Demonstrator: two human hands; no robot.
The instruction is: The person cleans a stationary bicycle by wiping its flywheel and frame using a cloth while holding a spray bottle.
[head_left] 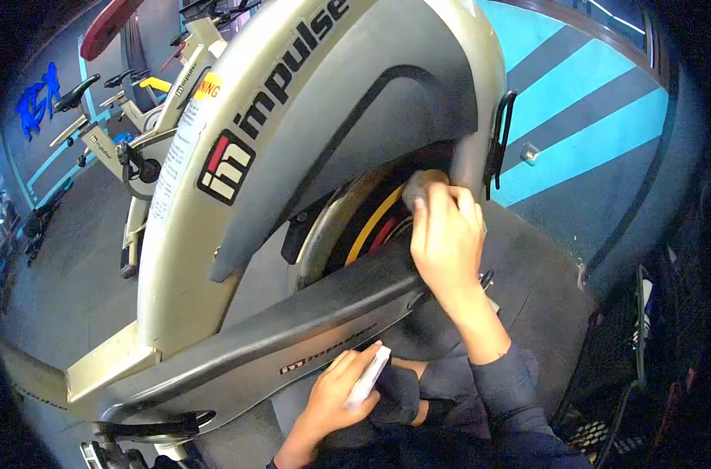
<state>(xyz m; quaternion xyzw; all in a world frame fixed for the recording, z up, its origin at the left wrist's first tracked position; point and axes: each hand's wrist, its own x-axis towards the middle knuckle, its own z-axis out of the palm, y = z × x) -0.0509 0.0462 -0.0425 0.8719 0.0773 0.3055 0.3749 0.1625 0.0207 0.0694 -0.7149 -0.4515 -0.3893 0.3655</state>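
**Grey wad [423, 187] held up to the wheel [318, 244] of an exercise bike [355, 109]**

From the head view, I see the right hand [449, 234] reaching up past the dark lower cover [308, 328], its fingers bunched around the blurred grey wad. The wad sits before the right part of the wheel, under the grey upper guard [418, 59]; whether it touches the rim I can't tell. Lower down, the left hand [336, 402] has its fingers and thumb closed on a flat white object [369, 377], near the cover's lettering. A pedal [148, 427] shows at bottom left. More bikes [97, 144] stand off to the left, and a blue-striped wall [574, 102] rises at right.
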